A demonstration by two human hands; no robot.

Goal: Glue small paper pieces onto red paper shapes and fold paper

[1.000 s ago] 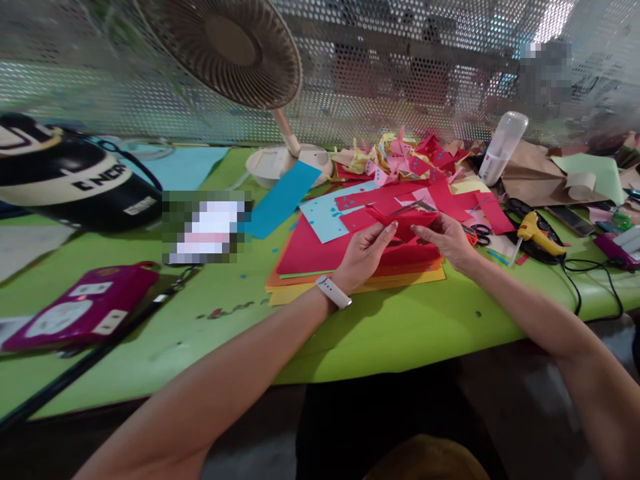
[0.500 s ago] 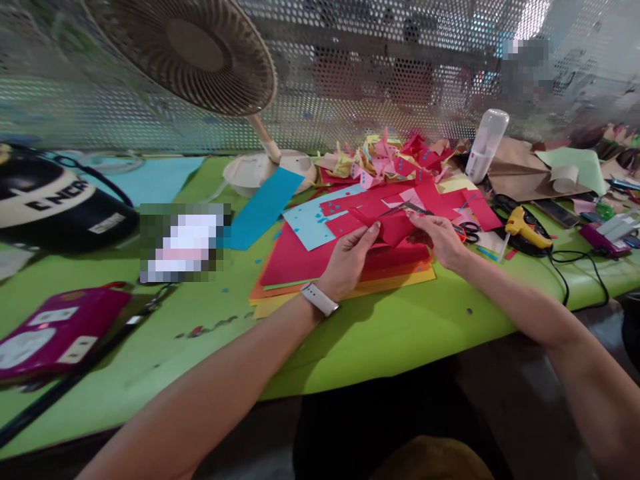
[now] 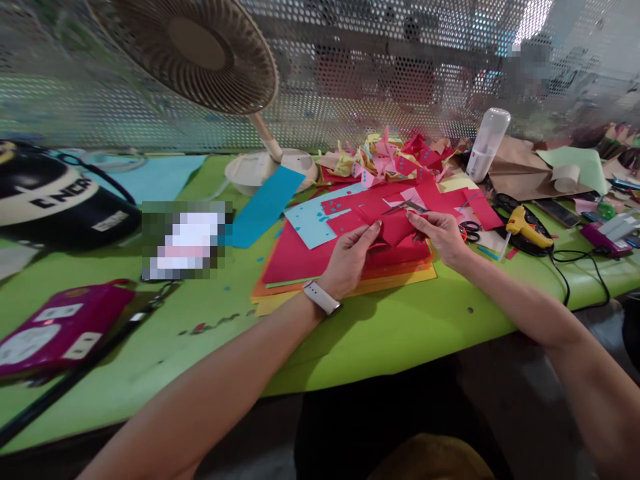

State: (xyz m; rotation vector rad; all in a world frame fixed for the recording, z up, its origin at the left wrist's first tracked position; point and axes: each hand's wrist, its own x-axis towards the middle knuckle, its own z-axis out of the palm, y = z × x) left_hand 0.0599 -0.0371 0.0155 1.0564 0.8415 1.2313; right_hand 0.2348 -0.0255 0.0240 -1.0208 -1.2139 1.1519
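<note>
A piece of red paper (image 3: 395,230) is held between my two hands, above a stack of coloured sheets (image 3: 295,263). My left hand (image 3: 350,257) pinches its left side between thumb and fingers. At the right edge, my right hand (image 3: 440,233) grips the same paper with thumb and fingertips. Just behind the held paper lies a pair of dark scissors (image 3: 407,205). A light blue sheet (image 3: 313,223) with small blue bits on it rests on the stack.
Folded paper shapes (image 3: 385,160) are heaped behind, beside a clear bottle (image 3: 489,143). A yellow glue gun (image 3: 529,230) and orange-handled scissors (image 3: 469,232) lie right. A fan (image 3: 200,50), blue strip (image 3: 270,207) and purple power strip (image 3: 65,327) are left.
The view has shifted very slightly. Both hands keep hold of the red paper in nearly the same place.
</note>
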